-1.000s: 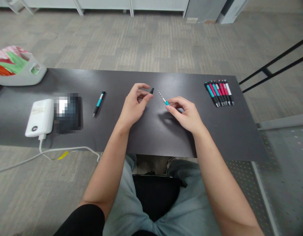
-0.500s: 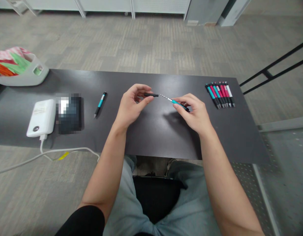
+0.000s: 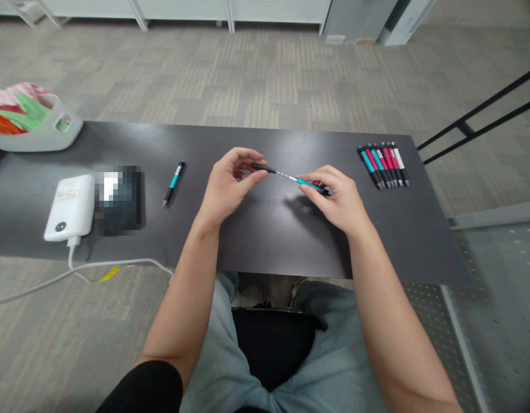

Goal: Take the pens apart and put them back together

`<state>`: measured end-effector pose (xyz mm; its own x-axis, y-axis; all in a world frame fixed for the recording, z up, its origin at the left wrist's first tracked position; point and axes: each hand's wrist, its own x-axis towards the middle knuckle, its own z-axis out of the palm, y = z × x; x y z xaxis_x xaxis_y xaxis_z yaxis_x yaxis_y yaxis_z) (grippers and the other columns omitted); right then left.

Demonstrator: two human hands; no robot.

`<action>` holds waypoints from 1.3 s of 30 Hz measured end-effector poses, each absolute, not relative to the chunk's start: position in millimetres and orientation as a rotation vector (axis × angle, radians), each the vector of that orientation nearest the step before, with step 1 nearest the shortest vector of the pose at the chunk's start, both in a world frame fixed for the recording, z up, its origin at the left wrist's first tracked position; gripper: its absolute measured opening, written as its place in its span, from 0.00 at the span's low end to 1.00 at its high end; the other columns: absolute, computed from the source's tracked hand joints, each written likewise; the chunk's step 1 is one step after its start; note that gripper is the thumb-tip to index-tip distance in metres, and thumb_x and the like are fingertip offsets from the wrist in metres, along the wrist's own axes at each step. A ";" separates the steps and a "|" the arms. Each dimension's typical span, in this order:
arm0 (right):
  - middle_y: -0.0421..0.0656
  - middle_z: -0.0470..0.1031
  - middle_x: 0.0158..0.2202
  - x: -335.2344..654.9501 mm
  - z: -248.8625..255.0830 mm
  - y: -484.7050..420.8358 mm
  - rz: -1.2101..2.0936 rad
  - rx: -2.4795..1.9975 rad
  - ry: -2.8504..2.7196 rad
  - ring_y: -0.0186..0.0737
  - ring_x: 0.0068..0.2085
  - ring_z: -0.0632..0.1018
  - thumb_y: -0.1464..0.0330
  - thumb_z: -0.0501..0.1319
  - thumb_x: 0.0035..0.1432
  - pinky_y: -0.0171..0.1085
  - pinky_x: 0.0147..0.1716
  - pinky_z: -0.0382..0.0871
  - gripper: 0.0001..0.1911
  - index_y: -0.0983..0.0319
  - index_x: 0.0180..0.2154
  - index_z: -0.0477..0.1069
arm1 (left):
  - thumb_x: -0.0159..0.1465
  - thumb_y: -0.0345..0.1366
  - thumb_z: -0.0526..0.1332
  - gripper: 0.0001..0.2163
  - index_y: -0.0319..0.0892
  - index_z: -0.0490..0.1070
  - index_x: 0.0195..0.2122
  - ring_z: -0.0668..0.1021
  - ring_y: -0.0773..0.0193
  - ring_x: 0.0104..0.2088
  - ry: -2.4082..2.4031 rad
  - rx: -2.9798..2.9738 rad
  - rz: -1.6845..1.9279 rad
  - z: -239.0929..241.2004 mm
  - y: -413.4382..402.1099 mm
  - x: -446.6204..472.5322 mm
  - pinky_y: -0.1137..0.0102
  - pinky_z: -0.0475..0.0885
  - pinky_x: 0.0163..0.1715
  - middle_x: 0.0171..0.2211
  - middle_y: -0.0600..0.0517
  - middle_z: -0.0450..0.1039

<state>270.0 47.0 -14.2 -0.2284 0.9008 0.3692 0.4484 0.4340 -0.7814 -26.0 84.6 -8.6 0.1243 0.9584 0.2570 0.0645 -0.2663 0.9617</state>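
Above the middle of the dark table, my left hand (image 3: 230, 180) pinches a black pen grip (image 3: 265, 168) between thumb and fingers. My right hand (image 3: 336, 192) is closed on a turquoise pen barrel (image 3: 308, 184) with a black end. From the barrel a thin silver refill (image 3: 286, 176) points left, and its tip meets the open end of the black grip. Whether the tip is inside cannot be made out. A whole turquoise and black pen (image 3: 174, 183) lies on the table left of my left hand.
Several pens (image 3: 382, 166) in turquoise, red and white lie in a row at the table's (image 3: 265, 246) right. On the left are a white power bank (image 3: 69, 207) with a cable (image 3: 119, 263), a blurred dark object (image 3: 121, 209) and a white basket (image 3: 69, 123) of colourful items.
The gap between the black grip and the refill has closed; they now meet in line. My right hand has shifted slightly left with the barrel.
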 end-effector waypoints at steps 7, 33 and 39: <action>0.49 0.91 0.50 268.5 -15.6 46.5 0.686 -1.139 -1.867 0.63 0.49 0.89 0.46 0.74 0.79 0.66 0.59 0.87 0.14 0.43 0.53 0.94 | 0.61 0.52 0.90 0.24 0.49 0.84 0.49 0.89 0.53 0.44 0.991 1.540 1.232 -7.2 82.2 -22.8 0.61 0.78 0.42 0.48 0.46 0.92; 0.48 0.88 0.42 248.8 -17.8 44.3 0.770 -1.169 -1.800 0.57 0.45 0.86 0.36 0.66 0.81 0.57 0.56 0.85 0.28 0.50 0.44 0.87 | 0.56 0.63 0.93 0.32 0.48 0.77 0.39 0.92 0.53 0.43 0.937 1.436 1.156 -5.4 73.5 -12.0 0.60 0.84 0.45 0.44 0.45 0.94; 0.47 0.88 0.45 249.2 -20.1 44.1 0.774 -1.153 -1.767 0.54 0.41 0.84 0.33 0.74 0.73 0.52 0.46 0.84 0.29 0.51 0.51 0.86 | 0.52 0.63 0.94 0.33 0.47 0.79 0.37 0.93 0.52 0.42 0.914 1.440 1.166 -5.2 74.7 -14.0 0.60 0.84 0.45 0.43 0.46 0.95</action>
<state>249.2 44.1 -20.1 -0.1983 0.9245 0.3255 0.3874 0.3790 -0.8404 -14.0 74.7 -5.2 0.2417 0.9514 0.1910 -0.0418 -0.1864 0.9816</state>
